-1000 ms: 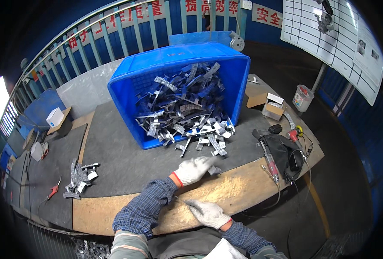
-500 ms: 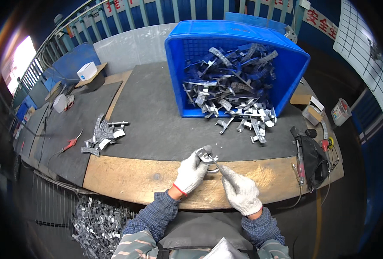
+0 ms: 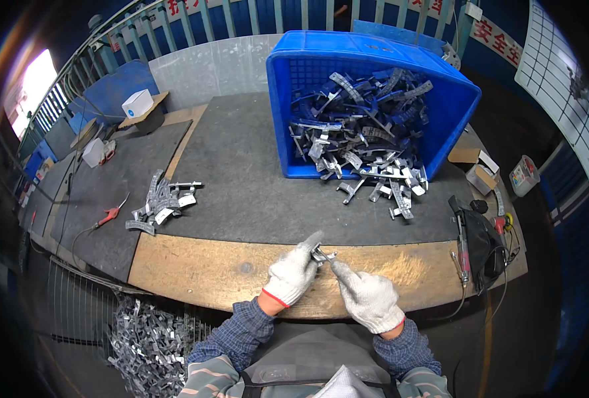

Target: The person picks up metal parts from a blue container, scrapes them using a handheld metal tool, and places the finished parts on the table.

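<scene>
Both hands wear white knitted gloves and meet above the bench's wooden front strip. My left hand (image 3: 290,273) is closed on a small silver metal part (image 3: 321,255), its thumb and fingers hiding much of the piece. Close on the right, my right hand (image 3: 368,296) pinches a thin rod-like tool (image 3: 327,259) whose tip touches the part; the glove covers the rest of the tool, so I cannot make out its kind. Beyond the hands, a blue crate (image 3: 276,113) lies tipped on its side, with curved metal parts (image 3: 367,126) spilling from its mouth.
A small pile of metal parts (image 3: 161,202) lies left on the black mat (image 3: 234,172), beside a red-handled air gun (image 3: 110,215). At right are a pen-shaped air tool (image 3: 463,255) and a black bag (image 3: 483,249). Below left, a wire basket (image 3: 75,308) adjoins many heaped parts.
My left hand has turned the metal part, so it now shows more edge-on. The right hand keeps the tool against it. The whole view has shifted slightly.
</scene>
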The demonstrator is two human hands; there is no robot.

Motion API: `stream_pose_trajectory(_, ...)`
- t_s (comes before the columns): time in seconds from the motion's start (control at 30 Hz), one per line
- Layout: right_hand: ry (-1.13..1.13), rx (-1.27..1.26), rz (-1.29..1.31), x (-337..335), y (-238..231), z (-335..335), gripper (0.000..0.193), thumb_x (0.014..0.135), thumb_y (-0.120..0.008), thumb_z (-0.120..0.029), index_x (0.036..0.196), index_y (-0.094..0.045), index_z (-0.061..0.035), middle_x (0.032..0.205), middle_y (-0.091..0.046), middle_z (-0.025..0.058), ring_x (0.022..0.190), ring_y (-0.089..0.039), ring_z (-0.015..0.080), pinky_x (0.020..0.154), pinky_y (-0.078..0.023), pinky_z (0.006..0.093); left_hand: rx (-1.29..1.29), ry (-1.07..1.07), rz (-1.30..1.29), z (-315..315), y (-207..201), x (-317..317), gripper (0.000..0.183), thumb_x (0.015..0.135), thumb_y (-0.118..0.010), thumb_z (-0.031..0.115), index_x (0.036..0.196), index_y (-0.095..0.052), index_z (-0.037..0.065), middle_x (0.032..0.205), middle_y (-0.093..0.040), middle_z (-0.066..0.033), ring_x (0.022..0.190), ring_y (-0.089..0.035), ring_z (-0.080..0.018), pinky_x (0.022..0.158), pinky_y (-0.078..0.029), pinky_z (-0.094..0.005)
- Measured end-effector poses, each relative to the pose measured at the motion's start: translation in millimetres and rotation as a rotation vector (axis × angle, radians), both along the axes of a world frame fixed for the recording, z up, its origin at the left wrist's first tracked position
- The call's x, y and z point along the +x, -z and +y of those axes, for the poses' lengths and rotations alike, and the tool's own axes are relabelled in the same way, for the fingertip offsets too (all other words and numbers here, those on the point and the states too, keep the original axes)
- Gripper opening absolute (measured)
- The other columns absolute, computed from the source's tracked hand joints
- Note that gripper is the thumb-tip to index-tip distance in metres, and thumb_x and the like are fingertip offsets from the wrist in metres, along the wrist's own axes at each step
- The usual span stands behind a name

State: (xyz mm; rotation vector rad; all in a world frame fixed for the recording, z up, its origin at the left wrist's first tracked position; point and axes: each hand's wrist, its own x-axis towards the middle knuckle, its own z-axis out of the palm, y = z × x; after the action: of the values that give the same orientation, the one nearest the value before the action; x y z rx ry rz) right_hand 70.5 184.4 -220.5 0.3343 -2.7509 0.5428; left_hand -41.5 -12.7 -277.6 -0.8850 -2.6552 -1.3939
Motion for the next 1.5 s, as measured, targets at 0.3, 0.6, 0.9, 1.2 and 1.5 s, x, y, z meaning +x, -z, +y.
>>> stream_pose_trajectory(0.3,-0.044,-0.265,0.039,-6.5,11.1,0.8,0.040,0.104,-0.071,-0.017,0.144,-0.070,-0.0125,0.068,-0.060,0.0016,0.053,-0.064,0.0201,0.052,-0.053,0.0379,-0.070,-0.015,0.136,-2.3,13.1,8.9,0.070,0.091,-0.066,-0.005,0.159,-0.057,0.012,0.119,-0.076,-0.0176,0.106,-0.077,-0.0349,0.091,-0.062,-0.0440)
stream_pose_trajectory(0.6,-0.093,-2.027,-1.027,-14.9,18.2,1.1,0.040,0.112,-0.064,-0.017,0.150,-0.062,-0.0047,0.072,-0.046,-0.0092,0.052,-0.038,0.0018,0.043,-0.032,0.0209,0.058,0.112,0.225,-10.6,5.1,-6.4,0.075,0.088,-0.070,-0.005,0.160,-0.056,0.013,0.131,-0.073,-0.0164,0.113,-0.075,-0.0357,0.095,-0.061,-0.0433)
stream_pose_trajectory(0.9,-0.041,0.069,0.010,-20.5,3.7,-13.0,0.042,0.100,-0.071,-0.012,0.142,-0.073,-0.0124,0.078,-0.071,0.0061,0.064,-0.068,0.0259,0.060,-0.056,0.0408,-0.010,-0.011,0.085,-0.2,26.6,19.3,0.069,0.096,-0.069,0.000,0.162,-0.052,0.009,0.143,-0.069,-0.0232,0.118,-0.074,-0.0407,0.095,-0.061,-0.0439)
stream_pose_trajectory(1.2,-0.061,-0.713,-0.357,-14.8,13.5,5.6,0.039,0.109,-0.067,-0.020,0.145,-0.071,-0.0049,0.106,-0.083,0.0117,0.087,-0.079,0.0271,0.080,-0.063,0.0387,1.043,-0.178,-0.749,-16.8,-4.3,-26.3,0.041,0.107,-0.056,0.005,0.147,-0.047,-0.001,0.133,-0.066,-0.0196,0.114,-0.075,-0.0346,0.084,-0.072,-0.0493)
stream_pose_trajectory(1.5,-0.013,-0.337,-0.065,-14.9,37.9,-9.4,0.037,0.104,-0.070,-0.014,0.141,-0.073,-0.0153,0.093,-0.079,0.0191,0.081,-0.078,0.0388,0.070,-0.063,0.0480,1.197,-0.201,-0.661,-17.5,-8.2,-18.9,0.058,0.111,-0.062,0.011,0.163,-0.036,0.002,0.150,-0.058,-0.0227,0.123,-0.072,-0.0355,0.090,-0.071,-0.0453)
